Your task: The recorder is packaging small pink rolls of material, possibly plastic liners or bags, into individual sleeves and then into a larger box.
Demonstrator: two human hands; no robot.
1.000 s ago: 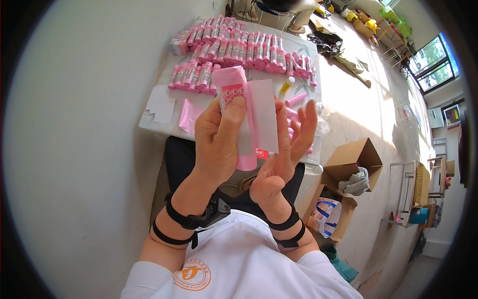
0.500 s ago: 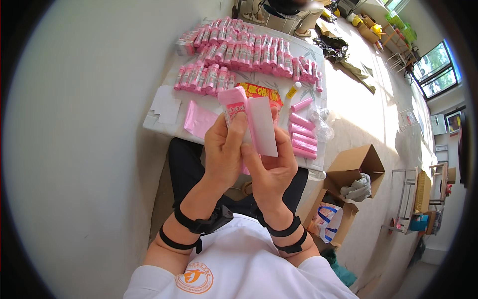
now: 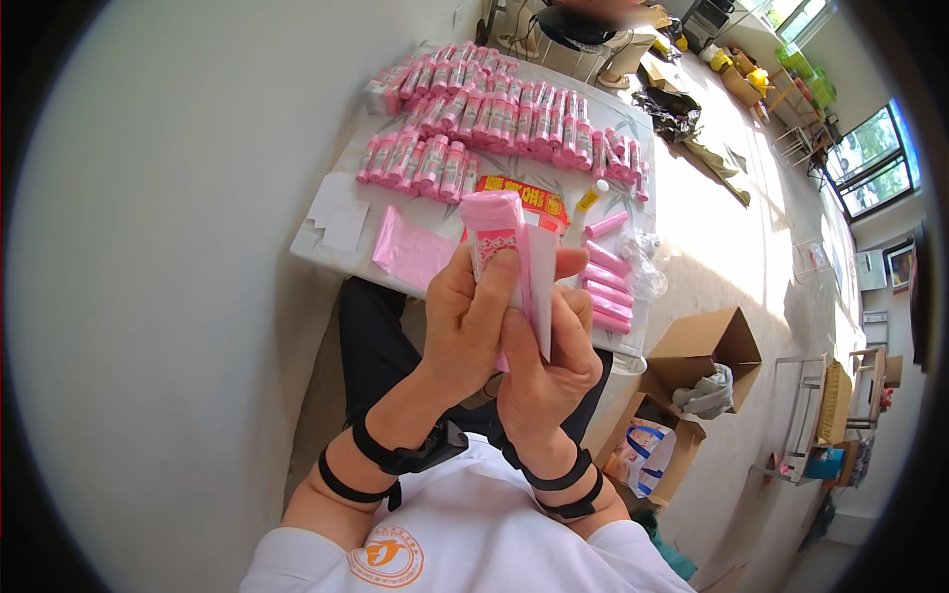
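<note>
My left hand (image 3: 465, 321) is closed around an upright pink roll (image 3: 491, 210), its thumb pressing on the patterned pink front of a paper label. The label's white back (image 3: 541, 272) stands out as a flap along the roll's right side. My right hand (image 3: 546, 371) is closed on that flap, thumb against the roll's lower right side and fingers behind the paper. Right of my hands lie several bare pink rolls (image 3: 605, 282) in a column. A flat pink sheet (image 3: 410, 252) lies to the left, beside some white paper slips (image 3: 344, 225).
Many labelled pink rolls (image 3: 484, 119) are stacked across the far part of the table (image 3: 331, 178). A red and yellow packet (image 3: 534, 198), a yellow bottle with a white cap (image 3: 591, 196) and clear plastic (image 3: 647, 267) lie nearer. Cardboard boxes (image 3: 707, 346) stand right; a person (image 3: 593, 25) sits beyond.
The white flap has swung closer to the roll and now shows narrower. My right fingers have curled in behind it. Both hands and the roll sit slightly lower and further right in view.
</note>
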